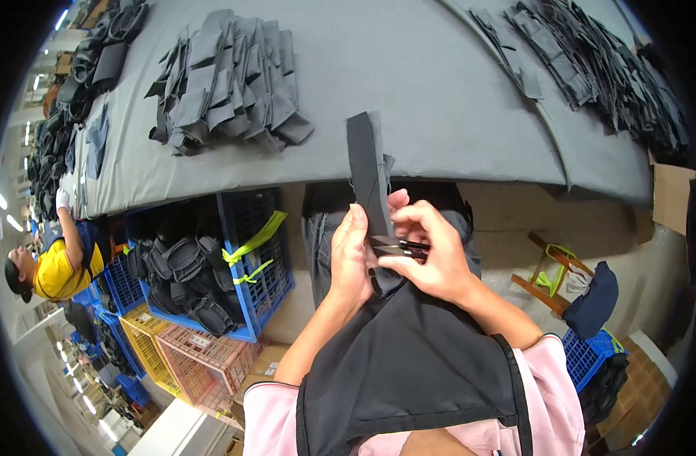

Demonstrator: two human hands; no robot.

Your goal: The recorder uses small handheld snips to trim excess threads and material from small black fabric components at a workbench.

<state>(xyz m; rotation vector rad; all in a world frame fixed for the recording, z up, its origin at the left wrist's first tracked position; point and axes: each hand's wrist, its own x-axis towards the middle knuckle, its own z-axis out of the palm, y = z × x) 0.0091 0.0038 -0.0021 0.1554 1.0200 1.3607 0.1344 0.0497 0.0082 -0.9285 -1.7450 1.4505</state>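
Grey desk (439, 99) carries piled grey fabric pieces (234, 83). Dark fabric strip (365, 159) overlaps the desk's near edge in view, lower part grasped by the left hand (351, 254); right hand (438, 257) grasps black-handled snips (413, 246), blades at or just beside the strip.

Looks steeply down from head height, out over the apron (409, 372). Takes in the left hand (352, 258) and right hand (439, 254) near the middle, at close range, and the table (348, 68) across the top. Reaches wide to a farther co-worker (59, 267), tipped sideways at the left rim.
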